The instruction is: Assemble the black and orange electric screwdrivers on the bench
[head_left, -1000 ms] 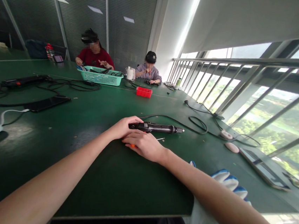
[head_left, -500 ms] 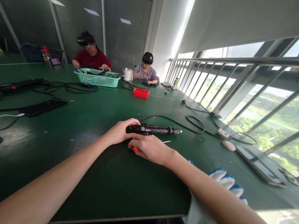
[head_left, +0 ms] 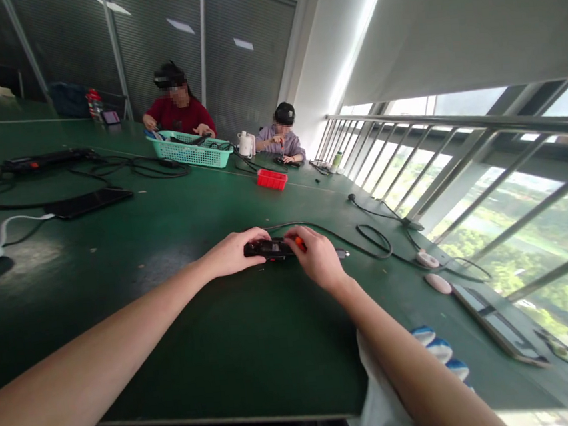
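A black electric screwdriver tool (head_left: 270, 248) lies on the green table (head_left: 226, 339), its cable (head_left: 366, 235) trailing off to the right. My left hand (head_left: 232, 252) is closed on the tool's left end, pinning it to the table. My right hand (head_left: 318, 258) is closed around a small orange-handled screwdriver (head_left: 299, 243), held over the middle of the black tool. The screwdriver's tip is hidden by my fingers.
White and blue work gloves (head_left: 438, 352) lie at the near table edge under my right forearm. Two small white oval parts (head_left: 439, 283), a flat panel (head_left: 495, 320), a red box (head_left: 271, 179) and a teal basket (head_left: 191, 150) sit further off. Two people work at the far end.
My right hand lifted the orange screwdriver off the table in front of the black tool and brought it over the tool's body. My left hand stayed in place.
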`<state>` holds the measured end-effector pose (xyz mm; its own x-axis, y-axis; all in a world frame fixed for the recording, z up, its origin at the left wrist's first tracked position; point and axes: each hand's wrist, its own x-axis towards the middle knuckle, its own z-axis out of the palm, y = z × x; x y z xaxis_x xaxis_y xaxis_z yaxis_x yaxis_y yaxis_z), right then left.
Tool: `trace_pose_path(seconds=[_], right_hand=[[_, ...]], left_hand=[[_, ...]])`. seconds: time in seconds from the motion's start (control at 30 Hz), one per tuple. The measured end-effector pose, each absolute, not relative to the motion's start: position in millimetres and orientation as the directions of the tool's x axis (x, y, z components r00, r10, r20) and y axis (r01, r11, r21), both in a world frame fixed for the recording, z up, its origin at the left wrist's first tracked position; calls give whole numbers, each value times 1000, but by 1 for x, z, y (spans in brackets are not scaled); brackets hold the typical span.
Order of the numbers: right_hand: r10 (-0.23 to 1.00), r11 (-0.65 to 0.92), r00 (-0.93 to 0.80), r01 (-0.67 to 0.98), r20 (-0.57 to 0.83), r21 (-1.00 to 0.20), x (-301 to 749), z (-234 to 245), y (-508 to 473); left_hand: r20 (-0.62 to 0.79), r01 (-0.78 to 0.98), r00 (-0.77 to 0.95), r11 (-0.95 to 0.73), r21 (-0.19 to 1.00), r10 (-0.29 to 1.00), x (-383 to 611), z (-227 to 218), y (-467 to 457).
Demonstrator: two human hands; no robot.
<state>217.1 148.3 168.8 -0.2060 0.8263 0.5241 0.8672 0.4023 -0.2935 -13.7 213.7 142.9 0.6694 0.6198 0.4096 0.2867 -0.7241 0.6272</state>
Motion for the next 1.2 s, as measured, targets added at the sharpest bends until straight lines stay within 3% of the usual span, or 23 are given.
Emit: trace_pose_path(seconds=[0.17, 0.43, 0.63, 0.93, 1.07, 1.2], right_hand=[[831, 365, -145, 870, 536, -330, 211, 164, 158], [830, 373, -118, 844, 545, -385, 206, 154, 170], [820, 383, -114, 837, 560, -390, 207, 152, 172], [833, 363, -223, 911, 507, -195, 212, 164, 161], [837, 425, -312, 888, 449, -176, 222, 167, 156], [831, 464, -343, 862, 439, -206, 226, 167, 154]], left_hand=[[402, 314, 679, -738, 598, 614, -16, 145, 212], [435, 342, 741, -845, 411, 511, -19, 149, 213], [310, 407, 786, -825, 392, 535, -22, 149, 216], [282, 397, 774, -781, 482, 567, -22, 147, 220], [315, 275, 738, -693, 667, 596, -24, 150, 221], [361, 192, 581, -553, 811, 730, -21, 143, 227]])
